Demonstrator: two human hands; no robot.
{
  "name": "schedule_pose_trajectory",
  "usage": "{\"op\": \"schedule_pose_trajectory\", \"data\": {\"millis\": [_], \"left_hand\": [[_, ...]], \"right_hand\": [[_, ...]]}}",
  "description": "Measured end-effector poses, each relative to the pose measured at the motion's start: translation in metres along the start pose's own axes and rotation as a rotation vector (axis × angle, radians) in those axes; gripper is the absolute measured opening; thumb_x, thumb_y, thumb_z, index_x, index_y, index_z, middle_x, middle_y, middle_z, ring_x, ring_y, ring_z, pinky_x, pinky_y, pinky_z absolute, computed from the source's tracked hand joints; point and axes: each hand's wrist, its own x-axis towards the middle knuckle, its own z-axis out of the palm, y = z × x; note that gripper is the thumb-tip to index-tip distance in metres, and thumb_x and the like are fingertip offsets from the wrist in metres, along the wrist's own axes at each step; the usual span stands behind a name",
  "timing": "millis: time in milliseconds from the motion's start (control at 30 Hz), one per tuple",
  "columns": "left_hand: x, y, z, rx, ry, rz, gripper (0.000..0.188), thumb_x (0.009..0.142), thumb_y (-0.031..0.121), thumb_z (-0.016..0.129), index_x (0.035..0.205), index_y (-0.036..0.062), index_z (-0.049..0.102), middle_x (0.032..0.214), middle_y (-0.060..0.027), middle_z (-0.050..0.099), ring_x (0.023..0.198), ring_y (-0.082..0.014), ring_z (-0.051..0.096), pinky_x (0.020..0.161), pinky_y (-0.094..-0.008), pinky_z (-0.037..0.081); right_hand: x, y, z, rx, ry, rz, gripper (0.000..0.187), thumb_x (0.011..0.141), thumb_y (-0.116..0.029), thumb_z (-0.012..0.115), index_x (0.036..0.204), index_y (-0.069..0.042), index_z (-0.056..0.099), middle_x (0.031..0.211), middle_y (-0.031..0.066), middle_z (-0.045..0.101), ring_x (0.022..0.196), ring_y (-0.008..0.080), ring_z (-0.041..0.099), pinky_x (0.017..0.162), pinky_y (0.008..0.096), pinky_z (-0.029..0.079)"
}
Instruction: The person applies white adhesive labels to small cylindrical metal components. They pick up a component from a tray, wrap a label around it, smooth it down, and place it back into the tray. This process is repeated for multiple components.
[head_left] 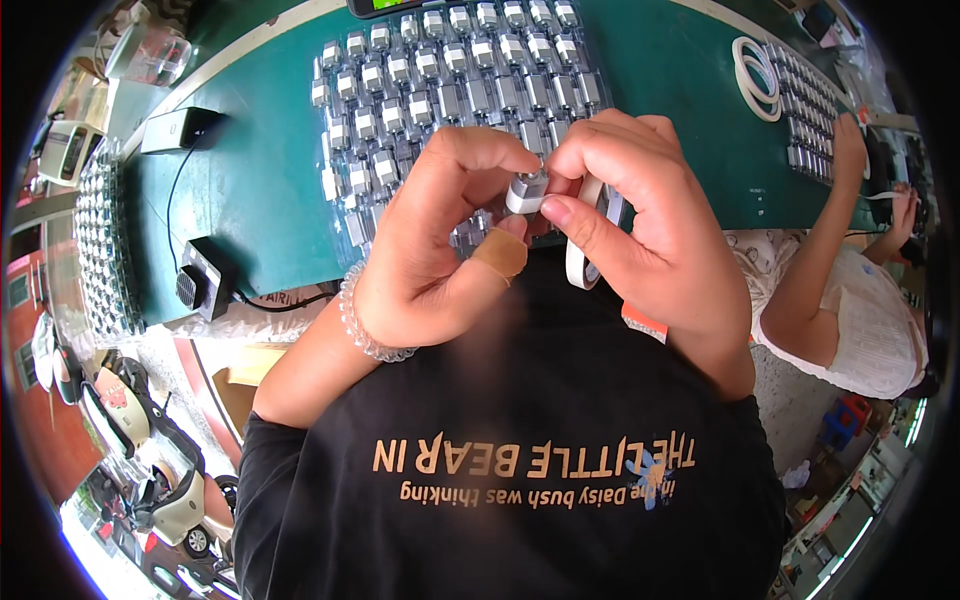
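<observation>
My left hand, with a tan plaster on its thumb and a clear beaded bracelet at the wrist, pinches a small grey block with a white band between thumb and forefinger. From the other side, the thumb and forefinger of my right hand close on the same block. A roll of white tape hangs at the right hand's fingers, partly hidden by them. Just beyond and beneath both hands lies a clear plastic tray holding rows of similar grey blocks, many with white bands.
The green table carries a black box-shaped device and a second box with a cable at left. Another filled tray lines the left edge. At right are white tape rolls, more blocks and a co-worker's arm.
</observation>
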Motion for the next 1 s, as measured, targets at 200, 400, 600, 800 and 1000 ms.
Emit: {"op": "schedule_pose_trajectory", "data": {"millis": [200, 400, 600, 800, 1000], "left_hand": [[-0.002, -0.004, -0.004, 0.172, -0.060, 0.109, 0.039, 0.084, -0.012, 0.043, 0.120, -0.0010, 0.031, 0.100, -0.0113, 0.050, 0.085, -0.0134, 0.056, 0.074, -0.0276, 0.048], [-0.004, -0.012, 0.004, -0.105, 0.054, 0.074, 0.027, 0.091, -0.007, 0.044, 0.111, 0.0033, 0.029, 0.091, -0.0069, 0.048, 0.079, -0.0106, 0.048, 0.066, -0.0249, 0.043], [0.000, 0.000, 0.004, -0.390, 0.048, -0.243, 0.018, 0.097, 0.016, 0.052, 0.101, 0.0127, 0.035, 0.082, -0.0003, 0.050, 0.065, -0.0059, 0.044, 0.053, -0.0182, 0.032], [-0.003, -0.005, 0.009, -0.290, 0.122, -0.269, 0.013, 0.097, 0.015, 0.053, 0.103, 0.0102, 0.042, 0.091, 0.0010, 0.051, 0.071, -0.0053, 0.045, 0.062, -0.0192, 0.037], [-0.002, -0.004, 0.005, 0.210, 0.218, 0.042, 0.016, 0.086, -0.003, 0.061, 0.096, 0.0025, 0.049, 0.084, -0.0030, 0.054, 0.071, -0.0093, 0.050, 0.062, -0.0239, 0.043]], "right_hand": [[0.000, -0.003, 0.000, 0.076, -0.013, 0.047, 0.012, 0.081, -0.007, 0.066, 0.084, -0.003, 0.055, 0.079, 0.0031, 0.055, 0.074, 0.0170, 0.051, 0.084, 0.0310, 0.033], [0.000, -0.008, 0.005, 0.130, 0.061, 0.039, 0.015, 0.081, -0.006, 0.066, 0.091, -0.003, 0.056, 0.086, 0.0039, 0.056, 0.083, 0.0187, 0.049, 0.085, 0.0316, 0.034], [0.000, -0.007, 0.004, 0.058, 0.056, -0.010, 0.016, 0.082, -0.006, 0.066, 0.094, -0.003, 0.056, 0.086, 0.0037, 0.056, 0.084, 0.0183, 0.049, 0.084, 0.0311, 0.036], [-0.002, 0.001, 0.011, 0.191, 0.074, 0.041, 0.015, 0.084, -0.007, 0.065, 0.094, 0.000, 0.056, 0.083, 0.0064, 0.058, 0.078, 0.0175, 0.055, 0.075, 0.0298, 0.041], [0.003, 0.002, 0.019, 0.400, 0.135, 0.016, 0.012, 0.086, -0.003, 0.061, 0.090, 0.004, 0.053, 0.076, 0.0121, 0.062, 0.068, 0.0168, 0.064, 0.059, 0.0272, 0.049]]}}
